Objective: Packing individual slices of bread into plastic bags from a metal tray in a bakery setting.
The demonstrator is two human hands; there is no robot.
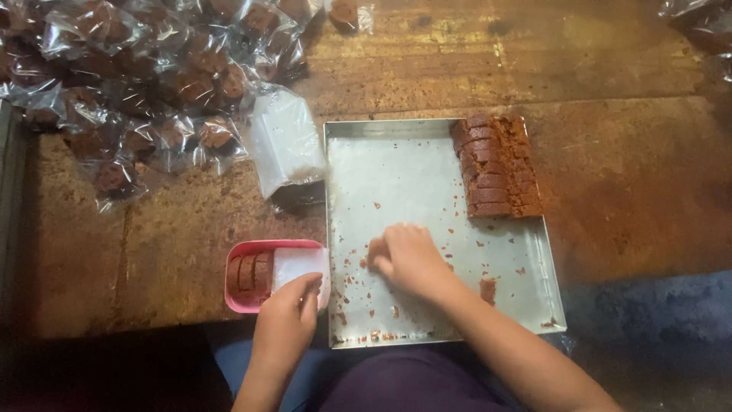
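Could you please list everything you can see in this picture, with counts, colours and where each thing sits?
metal tray: one, silver, lined with pale paper, centre of the table, strewn with brown crumbs.
cake slices: one row, brown, count unclear, upper right corner of the tray.
pink container: one, left of the tray, holding a few brown slices and a clear bag.
stack of clear bags: one, whitish, above the container.
wrapped cake packets: many, brown in clear wrap, piled at upper left.
wooden table: one, worn brown.
left hand: at the pink container, fingers on the bag.
right hand: resting closed on the tray's paper.
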